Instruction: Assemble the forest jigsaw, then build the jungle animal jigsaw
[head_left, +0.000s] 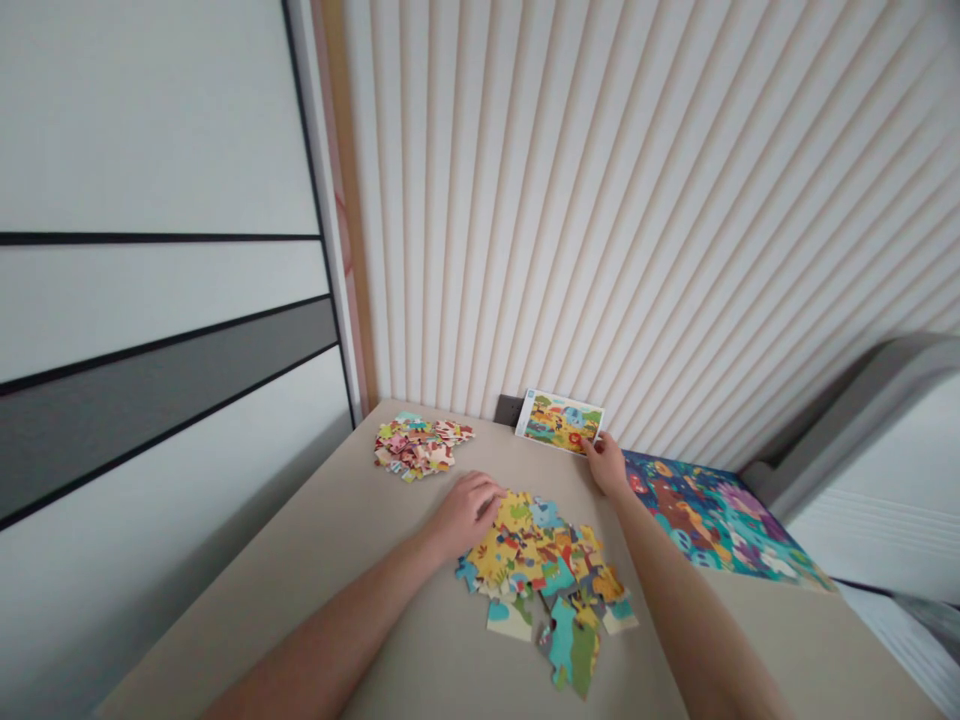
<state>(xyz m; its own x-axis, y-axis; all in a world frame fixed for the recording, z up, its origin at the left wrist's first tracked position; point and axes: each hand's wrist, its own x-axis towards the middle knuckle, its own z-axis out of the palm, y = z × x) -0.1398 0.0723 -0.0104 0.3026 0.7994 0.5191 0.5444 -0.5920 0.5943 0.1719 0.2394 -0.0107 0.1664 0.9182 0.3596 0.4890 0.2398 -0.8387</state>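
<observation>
Head view, card (562,420) blocking part of socket (508,409)

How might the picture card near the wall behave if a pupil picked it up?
The picture card looks thin, so it is probably light. With the right hand at one corner, it shows no obvious sag, suggesting it is fairly stiff.

One head-worn view looks forward and down from above the beige, smooth-topped counter (322,520), facing the white, vertically ribbed wall (480,200).
</observation>
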